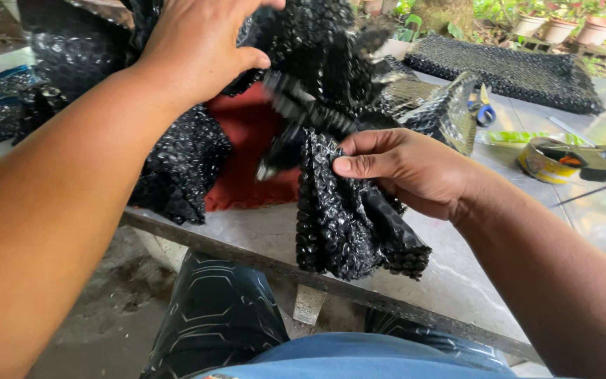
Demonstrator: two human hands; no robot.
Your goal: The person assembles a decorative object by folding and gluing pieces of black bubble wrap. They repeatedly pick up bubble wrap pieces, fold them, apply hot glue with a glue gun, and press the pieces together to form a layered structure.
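My right hand (pixel 405 168) pinches the top of a bunched sheet of black bubble wrap (pixel 348 217) that hangs down over the front edge of the grey table (pixel 450 277). My left hand (pixel 198 45) is raised higher at the left, fingers closed on the upper part of the same black wrap (pixel 317 42). A blurred, moving fold of the wrap sits between the two hands. Underneath lies a dark red object (pixel 250 158), partly covered.
More black bubble wrap (pixel 184 165) is piled at the left, and a flat sheet (pixel 506 70) lies at the back right. Blue-handled scissors (pixel 484 109) and a yellow tape dispenser (pixel 562 161) rest on the table's right side. Flower pots (pixel 562 28) stand behind.
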